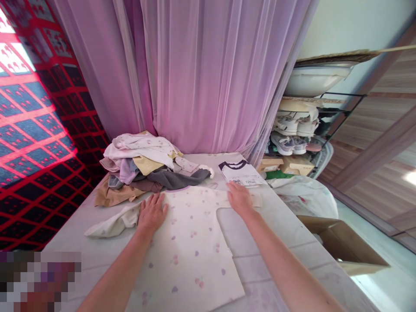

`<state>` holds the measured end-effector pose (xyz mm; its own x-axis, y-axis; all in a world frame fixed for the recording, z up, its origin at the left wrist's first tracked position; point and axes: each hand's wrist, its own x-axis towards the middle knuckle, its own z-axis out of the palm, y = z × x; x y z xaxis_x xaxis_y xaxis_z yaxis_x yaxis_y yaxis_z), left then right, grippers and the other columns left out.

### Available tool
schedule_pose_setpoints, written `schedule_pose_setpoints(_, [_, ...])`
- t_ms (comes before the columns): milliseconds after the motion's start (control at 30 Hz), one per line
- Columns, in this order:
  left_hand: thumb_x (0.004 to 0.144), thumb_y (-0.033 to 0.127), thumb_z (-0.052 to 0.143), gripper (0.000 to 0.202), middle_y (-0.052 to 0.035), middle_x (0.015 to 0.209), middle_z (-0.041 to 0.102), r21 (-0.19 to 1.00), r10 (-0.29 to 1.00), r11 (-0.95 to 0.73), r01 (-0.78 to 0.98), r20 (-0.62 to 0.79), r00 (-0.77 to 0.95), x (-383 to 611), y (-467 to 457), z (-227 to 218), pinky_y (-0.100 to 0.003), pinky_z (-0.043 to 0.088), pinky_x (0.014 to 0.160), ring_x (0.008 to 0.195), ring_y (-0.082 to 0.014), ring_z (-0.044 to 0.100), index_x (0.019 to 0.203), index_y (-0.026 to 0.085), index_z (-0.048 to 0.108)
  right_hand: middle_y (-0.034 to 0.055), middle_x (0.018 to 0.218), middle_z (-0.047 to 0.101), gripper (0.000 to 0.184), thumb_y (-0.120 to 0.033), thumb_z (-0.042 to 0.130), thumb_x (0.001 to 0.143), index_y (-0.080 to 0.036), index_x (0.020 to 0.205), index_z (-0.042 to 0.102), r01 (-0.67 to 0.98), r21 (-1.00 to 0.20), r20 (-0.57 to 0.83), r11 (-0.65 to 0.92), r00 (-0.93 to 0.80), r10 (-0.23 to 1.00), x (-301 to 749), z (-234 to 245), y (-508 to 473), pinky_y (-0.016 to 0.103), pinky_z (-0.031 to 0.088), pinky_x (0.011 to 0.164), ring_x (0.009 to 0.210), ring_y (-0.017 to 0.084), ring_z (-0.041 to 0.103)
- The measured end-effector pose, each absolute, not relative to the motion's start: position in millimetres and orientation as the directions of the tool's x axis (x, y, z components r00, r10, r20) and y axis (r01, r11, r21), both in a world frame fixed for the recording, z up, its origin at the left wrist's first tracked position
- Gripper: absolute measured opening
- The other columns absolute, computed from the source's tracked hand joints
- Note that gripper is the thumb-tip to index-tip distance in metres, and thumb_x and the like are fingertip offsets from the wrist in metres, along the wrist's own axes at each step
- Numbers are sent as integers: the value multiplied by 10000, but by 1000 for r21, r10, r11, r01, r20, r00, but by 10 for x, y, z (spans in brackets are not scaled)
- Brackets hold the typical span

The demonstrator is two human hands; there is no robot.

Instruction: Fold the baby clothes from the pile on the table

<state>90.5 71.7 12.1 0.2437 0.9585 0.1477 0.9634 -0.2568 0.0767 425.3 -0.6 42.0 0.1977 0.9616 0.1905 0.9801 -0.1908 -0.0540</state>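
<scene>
A cream long-sleeved shirt (191,242) printed with small hearts and cherries lies spread on the table (260,255), its neckline toward the curtain. My left hand (152,212) rests flat on its left shoulder, fingers close to the sleeve that stretches out to the left. On the right sleeve lies my right hand (239,198), its fingers stretched forward. Just beyond those fingertips is a folded white T-shirt (242,173) with a dark collar and a printed front. Behind my left hand stands a heap of mixed clothes (146,160).
Pink curtains (211,78) hang behind the table. To the right, a rack (344,117) holds shoes (287,143) and a white basin (316,79). An open cardboard box (347,242) and a white plastic bag (305,195) stand beside the table's right edge.
</scene>
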Motion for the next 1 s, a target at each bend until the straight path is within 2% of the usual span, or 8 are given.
schedule_pose_setpoints(67, [919, 377, 371, 529, -103, 1485, 443, 82, 960, -255, 964, 145, 241, 900, 716, 125, -524, 259, 1122, 1371, -290, 365, 1409, 200, 459, 68, 1506, 405, 489, -324, 310, 965, -210, 1420, 447, 991, -130, 49, -37, 44, 998, 3996, 361, 8, 377, 238, 1119, 1368, 203, 348])
schedule_pose_setpoints(167, [919, 376, 367, 528, -103, 1477, 453, 82, 960, -252, 964, 148, 238, 894, 720, 127, -516, 259, 1122, 1365, -287, 373, 1406, 197, 464, 44, 1560, 308, 530, -426, 269, 977, -246, 1463, 377, 985, -173, -69, -9, -3, 998, 3841, 228, -22, 456, 155, 1149, 1429, 209, 239])
schedule_pose_setpoints(333, [915, 379, 370, 527, -102, 1474, 457, 82, 959, -254, 964, 153, 240, 902, 727, 120, -515, 257, 1121, 1361, -289, 375, 1400, 198, 472, 71, 1476, 443, 476, -361, 277, 973, -247, 1383, 490, 961, -122, 98, -248, 260, 961, 4271, 174, -250, 457, 203, 1124, 1364, 224, 349])
schedule_pose_setpoints(433, [911, 373, 372, 529, -109, 1468, 463, 86, 956, -260, 962, 161, 244, 906, 727, 117, -526, 261, 1115, 1355, -296, 380, 1398, 193, 476, 147, 1355, 538, 461, -350, 343, 939, -168, 1303, 559, 805, -151, 224, -574, 593, 773, 4625, 241, -462, 440, 345, 1011, 1243, 272, 461])
schedule_pose_setpoints(533, [910, 371, 372, 525, -112, 1465, 467, 88, 954, -264, 960, 169, 247, 908, 728, 121, -530, 265, 1113, 1349, -305, 388, 1393, 198, 485, 193, 1296, 553, 499, -486, 413, 892, -137, 1168, 639, 624, -184, 129, -760, 781, 611, 4815, 288, -607, 482, 392, 930, 1214, 347, 466])
schedule_pose_setpoints(700, [908, 374, 375, 522, -113, 1462, 470, 102, 955, -267, 958, 161, 249, 901, 731, 135, -533, 272, 1109, 1351, -307, 389, 1386, 199, 492, 153, 1070, 667, 374, -411, 405, 881, -176, 989, 674, 663, -256, -7, -704, 727, 687, 4862, 406, -573, 396, 446, 812, 1017, 299, 595])
schedule_pose_setpoints(833, [912, 374, 374, 519, -108, 1472, 458, 91, 956, -264, 960, 156, 248, 893, 730, 135, -526, 264, 1114, 1360, -295, 378, 1389, 200, 484, 114, 927, 697, 397, -390, 414, 853, -189, 1132, 613, 639, -274, -4, -719, 747, 665, 4928, 509, -588, 342, 456, 696, 849, 264, 644])
schedule_pose_setpoints(1000, [916, 369, 363, 523, -110, 1478, 450, 66, 956, -268, 961, 146, 256, 901, 729, 143, -519, 266, 1113, 1364, -291, 373, 1393, 187, 475, 132, 1041, 677, 488, -339, 425, 858, -169, 1310, 490, 644, -184, -31, -743, 752, 659, 4928, 460, -767, 365, 459, 766, 946, 275, 641])
